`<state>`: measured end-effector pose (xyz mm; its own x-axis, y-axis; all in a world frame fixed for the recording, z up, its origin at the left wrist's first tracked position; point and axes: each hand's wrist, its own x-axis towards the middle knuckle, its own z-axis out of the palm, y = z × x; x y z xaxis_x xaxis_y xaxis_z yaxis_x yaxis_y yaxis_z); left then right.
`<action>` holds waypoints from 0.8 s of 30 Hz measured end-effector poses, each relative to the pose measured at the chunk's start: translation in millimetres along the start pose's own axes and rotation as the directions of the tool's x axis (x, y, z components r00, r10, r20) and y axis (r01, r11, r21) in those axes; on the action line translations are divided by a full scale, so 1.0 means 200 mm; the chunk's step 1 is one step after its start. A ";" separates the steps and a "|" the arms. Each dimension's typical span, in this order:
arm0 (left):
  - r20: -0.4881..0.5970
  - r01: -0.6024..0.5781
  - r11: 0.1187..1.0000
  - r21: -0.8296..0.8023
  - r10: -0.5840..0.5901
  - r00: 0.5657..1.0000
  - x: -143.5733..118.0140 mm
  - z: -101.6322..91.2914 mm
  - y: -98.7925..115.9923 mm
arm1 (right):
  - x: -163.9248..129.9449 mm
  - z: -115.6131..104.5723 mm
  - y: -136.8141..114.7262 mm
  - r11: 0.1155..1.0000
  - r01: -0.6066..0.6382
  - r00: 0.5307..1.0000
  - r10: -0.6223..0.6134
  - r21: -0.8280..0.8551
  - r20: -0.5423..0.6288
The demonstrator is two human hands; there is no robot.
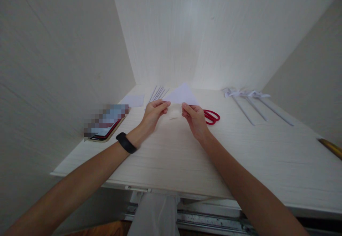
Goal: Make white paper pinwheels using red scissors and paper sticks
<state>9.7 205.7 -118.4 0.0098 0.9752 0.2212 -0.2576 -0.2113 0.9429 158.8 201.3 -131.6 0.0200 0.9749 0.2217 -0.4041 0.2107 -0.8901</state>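
Beige edging ran round the phone (106,133) at the far left of the desk (160,161), part of it blurred into squares. Beyond it lay a flat slip of paper (135,101), and just right of that some thin sticks (158,93) were fanned out side by side. Next came the left hand (153,114), a black wristband (126,143) behind it, its fingers pinched together on the near edge of a white sheet (182,93). The sheet was at the middle, between the hands, its pointed corner turned away towards the back wall (173,43); whether it was doubled over could not be told. A small scrap (173,118) lay on the desk below. The right hand (194,119) pinched the same near edge, thumb against fingers, level with the left. Such thin paper seemed to call for a light, equal grip on both sides: uneven tension could skew the edge, and a hard squeeze could crease it. Red scissors (212,117) lay just beside the right hand, partly hidden, best given some elbow room. Farther right rested three long stems (256,109) with white paper tops, well apart from the hands.
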 end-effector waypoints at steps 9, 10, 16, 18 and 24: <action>-0.034 -0.016 0.999 -0.048 0.014 0.999 0.01 -0.01 0.03 | 0.01 0.00 -0.02 0.999 0.008 1.000 -0.006 0.053 -0.024; -0.041 -0.019 0.998 -0.059 0.017 0.999 0.01 -0.02 0.03 | 0.01 0.00 -0.02 0.998 0.013 1.000 -0.011 0.058 -0.026; -0.053 -0.008 0.998 -0.062 0.005 0.999 0.01 -0.01 0.03 | 0.01 -0.01 -0.01 0.999 0.014 0.999 -0.013 0.040 -0.039; -0.053 -0.018 0.998 -0.065 0.015 0.999 0.01 -0.01 0.02 | 0.02 -0.01 -0.01 0.999 0.018 0.999 -0.016 0.037 -0.038; -0.094 -0.051 0.994 -0.099 0.041 0.995 0.04 -0.05 0.03 | 0.02 -0.05 -0.02 0.999 0.019 0.996 -0.015 0.050 -0.085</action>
<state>-0.5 213.0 -113.8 -0.0914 0.9675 0.2356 -0.3517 -0.2527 0.9013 168.7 205.9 -130.9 0.1037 0.9743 0.2002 -0.4487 0.2255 -0.8648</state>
